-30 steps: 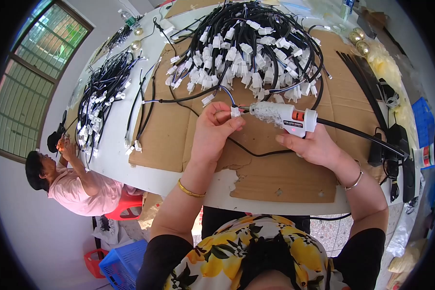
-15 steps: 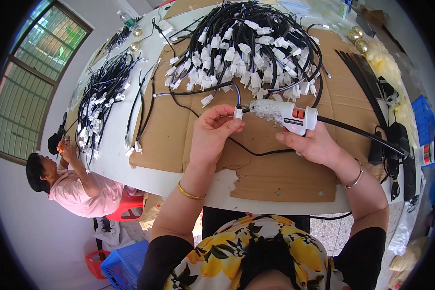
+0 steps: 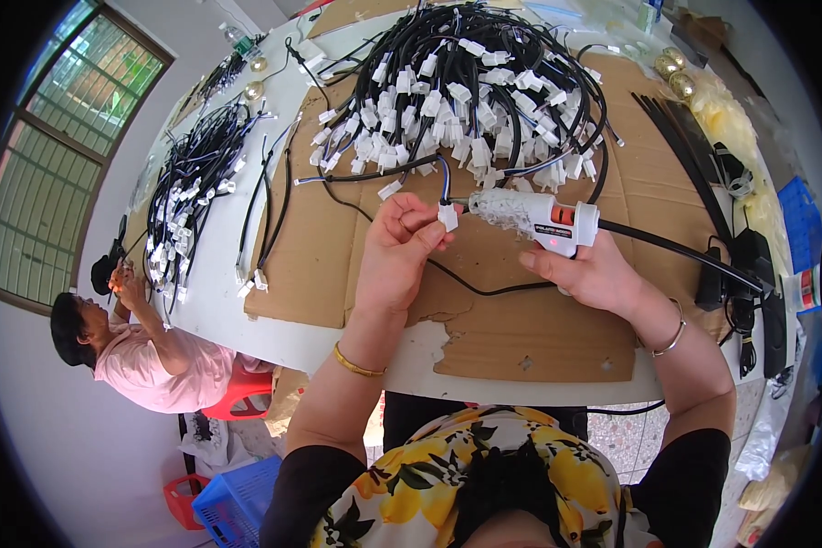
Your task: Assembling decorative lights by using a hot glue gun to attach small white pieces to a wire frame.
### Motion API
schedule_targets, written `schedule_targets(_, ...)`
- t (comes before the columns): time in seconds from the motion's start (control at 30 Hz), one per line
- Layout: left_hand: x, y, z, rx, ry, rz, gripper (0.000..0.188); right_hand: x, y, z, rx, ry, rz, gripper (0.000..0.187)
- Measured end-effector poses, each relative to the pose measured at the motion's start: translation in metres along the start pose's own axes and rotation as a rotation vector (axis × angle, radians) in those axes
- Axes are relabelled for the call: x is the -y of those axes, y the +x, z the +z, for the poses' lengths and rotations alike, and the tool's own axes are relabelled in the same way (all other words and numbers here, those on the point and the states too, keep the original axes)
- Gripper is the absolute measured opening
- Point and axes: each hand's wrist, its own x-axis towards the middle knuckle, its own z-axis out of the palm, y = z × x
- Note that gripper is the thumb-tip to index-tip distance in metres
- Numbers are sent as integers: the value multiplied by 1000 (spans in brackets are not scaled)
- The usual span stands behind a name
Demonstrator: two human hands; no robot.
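Note:
Between the thumb and fingers of my left hand [image 3: 395, 251] is a white plug connector [image 3: 447, 217], held upright over the cardboard. Blue and black wires rise from its top into a black-sleeved cable [image 3: 384, 172] that runs off to the left. My right hand [image 3: 598, 274] is wrapped round the grip of a white hot glue gun [image 3: 548, 219]. Clumps of clear glue cover its front. The nozzle [image 3: 459, 201] points left and sits right at the wire end of the connector; whether it touches cannot be made out. A black glue stick [image 3: 676, 248] sticks out of its back.
A big heap of black cables with white connectors [image 3: 466, 100] lies beyond my hands on the cardboard [image 3: 539, 338]. Another cable bundle [image 3: 187, 192] is on the left. More black sticks [image 3: 690, 155] and adapters [image 3: 749, 265] lie right. A co-worker [image 3: 155, 356] in pink sits at left.
My left hand has tilted and lowered the connector slightly, so more of it shows. The glue gun's tip has shifted a little left, staying beside the wires.

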Motion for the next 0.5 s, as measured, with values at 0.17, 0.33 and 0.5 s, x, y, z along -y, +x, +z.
schedule_targets(0.17, 1, 1, 0, 9, 18, 0, 19, -1, 0, -1, 10, -8, -11, 19)
schedule_targets(0.33, 2, 1, -1, -2, 67, 22, 19, 2, -1, -1, 13, -36, 9, 18)
schedule_targets(0.5, 2, 1, -1, 7, 65, 23, 18, 0, -1, 0, 7, -9, -18, 19)
